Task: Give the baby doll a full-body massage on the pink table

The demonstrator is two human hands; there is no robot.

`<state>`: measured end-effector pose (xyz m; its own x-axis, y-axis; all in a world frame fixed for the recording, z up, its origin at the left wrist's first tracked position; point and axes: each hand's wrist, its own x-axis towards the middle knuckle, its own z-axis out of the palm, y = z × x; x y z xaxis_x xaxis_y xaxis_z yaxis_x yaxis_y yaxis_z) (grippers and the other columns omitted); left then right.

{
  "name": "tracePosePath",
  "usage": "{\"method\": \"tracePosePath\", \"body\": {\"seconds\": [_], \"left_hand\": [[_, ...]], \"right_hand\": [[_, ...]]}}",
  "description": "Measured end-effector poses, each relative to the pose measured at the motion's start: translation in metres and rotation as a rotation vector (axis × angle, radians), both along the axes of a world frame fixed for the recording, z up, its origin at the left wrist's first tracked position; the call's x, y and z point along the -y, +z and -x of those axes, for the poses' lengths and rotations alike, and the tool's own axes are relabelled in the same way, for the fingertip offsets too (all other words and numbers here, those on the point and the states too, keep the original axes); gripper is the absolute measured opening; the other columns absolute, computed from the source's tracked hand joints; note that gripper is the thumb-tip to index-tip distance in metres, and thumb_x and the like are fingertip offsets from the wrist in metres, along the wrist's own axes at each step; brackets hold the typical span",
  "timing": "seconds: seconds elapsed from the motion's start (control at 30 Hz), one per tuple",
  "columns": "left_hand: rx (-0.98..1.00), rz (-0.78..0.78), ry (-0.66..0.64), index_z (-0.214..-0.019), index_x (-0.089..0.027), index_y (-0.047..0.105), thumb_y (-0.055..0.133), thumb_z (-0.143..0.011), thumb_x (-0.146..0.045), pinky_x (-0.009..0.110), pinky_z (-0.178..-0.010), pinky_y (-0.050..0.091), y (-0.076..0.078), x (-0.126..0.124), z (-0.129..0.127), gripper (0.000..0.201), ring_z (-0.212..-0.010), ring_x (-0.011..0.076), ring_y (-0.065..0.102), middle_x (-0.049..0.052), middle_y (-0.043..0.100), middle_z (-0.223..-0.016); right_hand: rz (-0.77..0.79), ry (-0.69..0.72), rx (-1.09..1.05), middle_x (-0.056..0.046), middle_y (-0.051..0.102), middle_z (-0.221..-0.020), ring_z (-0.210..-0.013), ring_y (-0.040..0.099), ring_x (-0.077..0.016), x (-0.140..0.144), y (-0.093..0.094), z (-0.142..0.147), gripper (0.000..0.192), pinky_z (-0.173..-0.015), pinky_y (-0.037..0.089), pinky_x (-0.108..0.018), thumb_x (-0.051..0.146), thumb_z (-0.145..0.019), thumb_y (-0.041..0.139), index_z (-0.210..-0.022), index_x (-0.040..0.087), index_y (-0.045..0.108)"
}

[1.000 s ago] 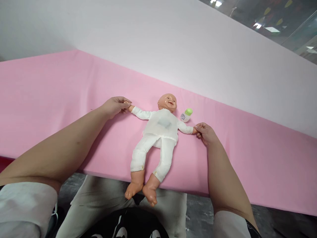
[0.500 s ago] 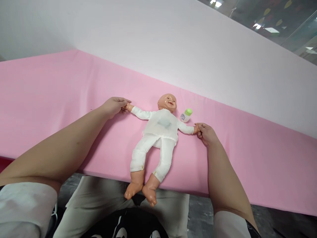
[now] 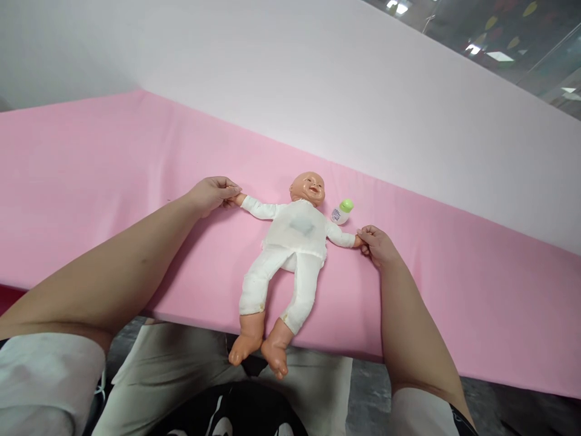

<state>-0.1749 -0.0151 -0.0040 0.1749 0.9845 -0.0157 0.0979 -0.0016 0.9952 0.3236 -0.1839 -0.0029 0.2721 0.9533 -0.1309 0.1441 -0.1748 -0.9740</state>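
A baby doll [image 3: 297, 227] with a white cloth body lies on its back, its arms stretched out to both sides. My left hand [image 3: 218, 194] is closed on the doll's hand at the left. On the other side, my right hand [image 3: 376, 243] pinches the doll's other hand between thumb and fingers. Both of the doll's hands are partly covered by my fingers. Close to the doll's head and right-side arm lies a small clear bottle [image 3: 339, 214] with a green cap, tilted on its side.
The doll rests on a pink-covered padded table [image 3: 454, 290], its feet reaching past the front edge. A pale wall [image 3: 290, 79] rises behind. Glass with reflected lights [image 3: 499, 54] shows at the upper right. My legs are below the front edge.
Almost nothing differs. My right fingers have shifted slightly on the doll's hand, and my legs have moved a little apart below the table edge.
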Motion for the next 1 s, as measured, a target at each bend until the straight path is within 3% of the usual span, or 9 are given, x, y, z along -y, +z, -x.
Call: {"method": "tracePosePath", "body": {"seconds": [0.17,0.37,0.5,0.63,0.8,1.0], "left_hand": [[-0.029,0.006,0.039,-0.081,-0.019,0.076,0.083,-0.081,-0.038,0.028,-0.053,0.048,0.000,0.000,-0.001,0.020,-0.055,0.0149,0.060,0.007,0.072,-0.073],[-0.025,0.082,0.091,-0.095,-0.016,0.078,0.075,-0.086,-0.027,0.030,-0.057,0.048,0.002,-0.001,-0.003,0.015,-0.056,0.0168,0.062,0.007,0.070,-0.070],[0.012,0.097,0.039,-0.103,-0.015,0.077,0.077,-0.081,-0.021,0.031,-0.060,0.049,0.005,0.000,-0.003,0.023,-0.061,0.0181,0.064,0.007,0.071,-0.073],[0.048,0.079,0.007,-0.112,-0.014,0.075,0.077,-0.078,-0.016,0.030,-0.060,0.047,0.002,0.000,0.000,0.034,-0.061,0.0159,0.062,0.006,0.070,-0.074],[0.052,0.032,-0.031,-0.110,-0.018,0.076,0.085,-0.069,-0.017,0.029,-0.059,0.047,0.001,0.000,0.001,0.042,-0.062,0.0144,0.061,0.004,0.071,-0.082],[0.022,0.002,0.018,-0.085,-0.019,0.074,0.089,-0.071,-0.028,0.029,-0.056,0.047,0.002,0.002,-0.003,0.023,-0.060,0.0150,0.060,0.004,0.068,-0.071]], "right_hand": [[-0.046,-0.027,0.028,0.005,0.056,-0.057,-0.040,0.038,-0.0080,-0.002,-0.004,0.000,0.048,-0.037,0.028,-0.022,0.067,-0.083,0.082,-0.080,0.025,0.058],[-0.035,-0.093,-0.030,0.005,0.055,-0.059,-0.041,0.038,-0.0064,-0.001,-0.001,0.000,0.033,-0.038,0.026,-0.020,0.051,-0.084,0.081,-0.091,0.021,0.067],[-0.032,-0.059,-0.099,0.003,0.062,-0.064,-0.048,0.050,-0.0090,0.002,0.001,-0.003,0.037,-0.044,0.040,-0.021,0.038,-0.081,0.084,-0.112,0.020,0.071],[-0.048,0.021,-0.167,-0.001,0.072,-0.081,-0.064,0.065,-0.0128,0.006,0.003,-0.008,0.049,-0.058,0.056,-0.025,0.031,-0.075,0.090,-0.120,0.021,0.072],[-0.054,0.026,-0.145,0.003,0.068,-0.071,-0.056,0.060,-0.0104,0.005,0.002,-0.007,0.049,-0.051,0.049,-0.022,0.033,-0.067,0.097,-0.107,0.021,0.071],[-0.034,-0.018,-0.024,0.007,0.056,-0.055,-0.041,0.044,-0.0075,0.000,0.001,0.002,0.047,-0.038,0.032,-0.020,0.050,-0.069,0.096,-0.083,0.023,0.060]]}}
